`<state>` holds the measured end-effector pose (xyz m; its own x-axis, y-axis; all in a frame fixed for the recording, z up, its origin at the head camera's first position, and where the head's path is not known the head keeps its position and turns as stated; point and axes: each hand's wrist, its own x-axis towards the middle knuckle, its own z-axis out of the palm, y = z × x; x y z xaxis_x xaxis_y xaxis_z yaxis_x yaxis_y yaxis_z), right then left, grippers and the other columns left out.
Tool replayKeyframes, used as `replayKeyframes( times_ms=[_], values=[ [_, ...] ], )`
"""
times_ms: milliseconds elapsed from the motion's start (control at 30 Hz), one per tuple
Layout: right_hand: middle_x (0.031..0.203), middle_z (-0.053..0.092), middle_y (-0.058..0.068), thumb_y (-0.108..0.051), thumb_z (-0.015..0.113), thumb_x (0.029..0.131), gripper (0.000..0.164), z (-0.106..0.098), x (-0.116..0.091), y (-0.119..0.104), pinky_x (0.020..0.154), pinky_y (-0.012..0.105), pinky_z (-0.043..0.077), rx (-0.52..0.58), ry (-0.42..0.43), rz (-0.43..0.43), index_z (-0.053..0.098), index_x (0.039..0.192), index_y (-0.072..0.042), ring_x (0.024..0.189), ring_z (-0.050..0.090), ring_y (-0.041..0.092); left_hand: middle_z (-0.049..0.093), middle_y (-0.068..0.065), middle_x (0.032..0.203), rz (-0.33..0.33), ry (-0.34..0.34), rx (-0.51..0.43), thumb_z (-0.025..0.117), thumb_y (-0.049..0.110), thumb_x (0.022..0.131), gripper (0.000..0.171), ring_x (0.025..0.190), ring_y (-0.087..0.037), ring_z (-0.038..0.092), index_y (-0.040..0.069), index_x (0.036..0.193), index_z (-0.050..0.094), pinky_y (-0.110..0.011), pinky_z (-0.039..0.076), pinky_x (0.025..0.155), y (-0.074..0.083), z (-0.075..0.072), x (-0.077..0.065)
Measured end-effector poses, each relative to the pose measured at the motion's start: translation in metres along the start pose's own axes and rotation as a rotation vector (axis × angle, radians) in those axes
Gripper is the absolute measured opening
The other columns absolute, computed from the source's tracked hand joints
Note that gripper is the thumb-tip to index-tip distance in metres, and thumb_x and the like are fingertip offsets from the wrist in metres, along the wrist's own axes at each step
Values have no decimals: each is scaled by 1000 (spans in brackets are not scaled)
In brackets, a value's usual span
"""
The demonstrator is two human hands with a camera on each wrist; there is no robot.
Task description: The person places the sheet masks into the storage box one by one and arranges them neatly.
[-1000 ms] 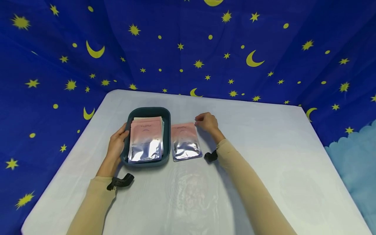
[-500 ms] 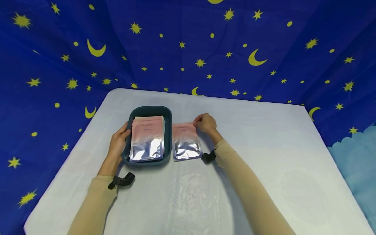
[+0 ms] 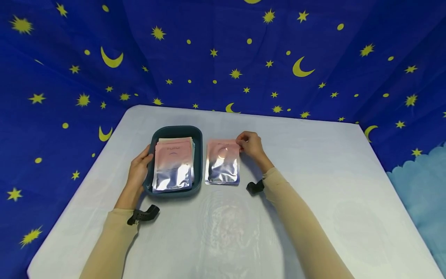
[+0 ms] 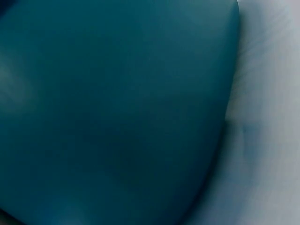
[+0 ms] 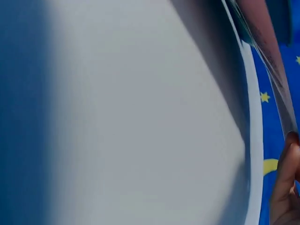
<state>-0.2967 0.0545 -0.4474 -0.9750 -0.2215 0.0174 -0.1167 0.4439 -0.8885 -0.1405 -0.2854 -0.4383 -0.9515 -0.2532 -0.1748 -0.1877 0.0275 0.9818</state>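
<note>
A dark teal plastic bin [image 3: 176, 195] stands on the white table, with a stack of pink-to-silver sheet mask packets [image 3: 172, 164] inside. My left hand [image 3: 138, 168] holds the bin's left wall, its thumb at the rim; the bin [image 4: 117, 103] fills most of the left wrist view. Just right of the bin is one more sheet mask packet [image 3: 223, 162]. My right hand [image 3: 251, 145] pinches its upper right corner between thumb and fingers. In the right wrist view the packet [image 5: 267, 37] hangs edge-on, raised off the table, from the fingertips [image 5: 291, 138].
The white table [image 3: 313, 174] has its back edge against a dark blue curtain [image 3: 195, 58] with yellow stars and moons. A light blue cloth [image 3: 425, 186] hangs at the right. Black wrist cameras sit on both forearms, low over the tabletop.
My right hand has taken hold of the packet's corner, and the packet has moved a little right and back, away from the bin. My left hand and the bin have stayed in place.
</note>
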Motion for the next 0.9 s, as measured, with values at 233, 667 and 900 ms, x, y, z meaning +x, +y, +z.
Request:
replayKeyframes(
  times_ms=[233,667,900],
  values=[
    [77,58,6,-1,63,93,10,-27,3,-10,57,25,59,132,86,52,66,96,8,52,60,2,11,-8,164,53,7,-27,40,24,106,57,152,-24,3,7,155,18,-42,3,124,-1,1,-3],
    [71,59,2,2,63,92,3,-52,18,-103,51,18,54,367,100,-8,64,89,4,50,58,6,10,-2,164,-7,3,-29,32,14,107,51,152,-18,3,11,155,17,-35,4,125,-1,0,1],
    [73,59,5,2,62,93,4,-11,8,-143,52,18,55,418,-18,19,65,92,5,52,58,8,10,-1,164,-8,3,-39,32,15,107,52,152,-17,3,11,156,16,-34,5,125,-1,0,2]
  ],
)
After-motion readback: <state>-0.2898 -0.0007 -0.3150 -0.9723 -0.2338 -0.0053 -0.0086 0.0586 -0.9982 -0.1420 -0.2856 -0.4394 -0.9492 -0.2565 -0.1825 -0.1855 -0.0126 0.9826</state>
